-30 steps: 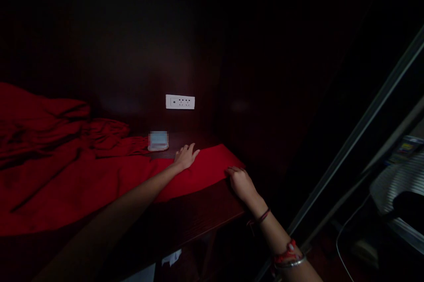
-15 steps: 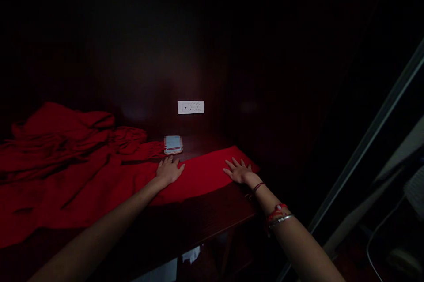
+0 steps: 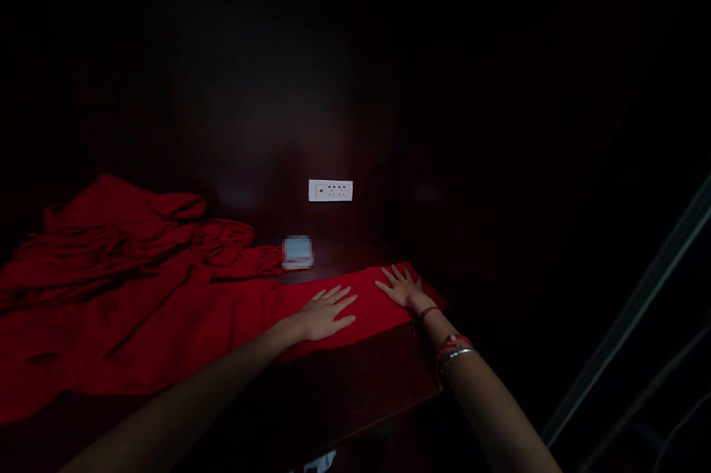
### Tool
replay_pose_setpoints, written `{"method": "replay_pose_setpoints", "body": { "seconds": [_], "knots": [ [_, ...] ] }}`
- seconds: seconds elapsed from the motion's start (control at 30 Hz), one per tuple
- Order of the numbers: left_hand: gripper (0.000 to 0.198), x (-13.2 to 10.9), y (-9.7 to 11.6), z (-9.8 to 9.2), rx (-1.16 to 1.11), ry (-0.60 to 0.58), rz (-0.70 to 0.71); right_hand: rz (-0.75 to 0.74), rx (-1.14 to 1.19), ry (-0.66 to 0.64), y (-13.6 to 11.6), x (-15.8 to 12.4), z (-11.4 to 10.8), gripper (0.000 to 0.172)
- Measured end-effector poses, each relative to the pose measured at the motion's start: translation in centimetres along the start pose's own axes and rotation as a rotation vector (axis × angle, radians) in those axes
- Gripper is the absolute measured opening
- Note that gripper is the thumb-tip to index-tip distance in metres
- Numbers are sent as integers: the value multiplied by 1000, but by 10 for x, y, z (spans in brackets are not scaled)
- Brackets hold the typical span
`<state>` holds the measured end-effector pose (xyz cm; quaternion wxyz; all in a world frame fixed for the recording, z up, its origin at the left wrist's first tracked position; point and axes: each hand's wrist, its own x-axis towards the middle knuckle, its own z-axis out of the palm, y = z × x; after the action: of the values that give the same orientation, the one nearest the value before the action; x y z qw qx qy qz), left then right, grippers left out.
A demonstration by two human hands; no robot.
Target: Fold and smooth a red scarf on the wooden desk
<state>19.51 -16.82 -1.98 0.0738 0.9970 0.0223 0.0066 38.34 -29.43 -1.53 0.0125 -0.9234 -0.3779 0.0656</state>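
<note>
A red fringed cloth, like a scarf (image 3: pixel 222 325), lies along the dark wooden surface. Its right part is flat and smooth, while the left part is bunched in folds with tassels. My left hand (image 3: pixel 326 314) rests palm down on the flat stretch, fingers spread and pointing right. Near the cloth's right end my right hand (image 3: pixel 401 289) also lies flat with its fingers apart. Neither hand grips anything. A bracelet and cords circle my right wrist and forearm.
A phone-like object (image 3: pixel 298 252), blurred out, stands behind the cloth, touching or close to its tassels. On the dark back wall is a white power socket (image 3: pixel 330 190). The wooden surface's front edge (image 3: pixel 389 414) runs below my hands. A pale metal strip (image 3: pixel 627 317) slants at right.
My left hand has slid right along the cloth, closer to my right hand. The right hand stays near the cloth's right end. The view has shifted slightly.
</note>
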Motion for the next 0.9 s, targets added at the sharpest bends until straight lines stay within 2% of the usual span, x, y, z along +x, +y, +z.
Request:
{"method": "replay_pose_setpoints", "body": {
  "seconds": [0.13,0.23,0.37,0.47,0.53,0.63,0.77,0.9],
  "knots": [
    [58,-17,-7,-9,20,-31,-1,0,14,-3,1,0,-2,72],
    [57,-43,-16,-19,36,-1,-32,-3,17,6,3,1,-3,71],
    [55,-88,-43,-26,43,98,-178,15,23,37,4,2,-2,67],
    [52,-98,-56,-32,47,118,-264,-25,7,151,1,4,-11,58],
    [49,-84,-55,-40,83,164,-233,-106,-34,222,-2,7,-21,48],
    [40,-43,-45,-54,84,233,-176,-210,-104,217,-5,15,-37,37],
    [28,8,-40,-63,-24,55,-294,-260,-178,175,-7,27,-43,30],
    [12,23,-55,-62,-92,3,-326,-285,-201,196,-5,34,-39,24]
  ]
}}
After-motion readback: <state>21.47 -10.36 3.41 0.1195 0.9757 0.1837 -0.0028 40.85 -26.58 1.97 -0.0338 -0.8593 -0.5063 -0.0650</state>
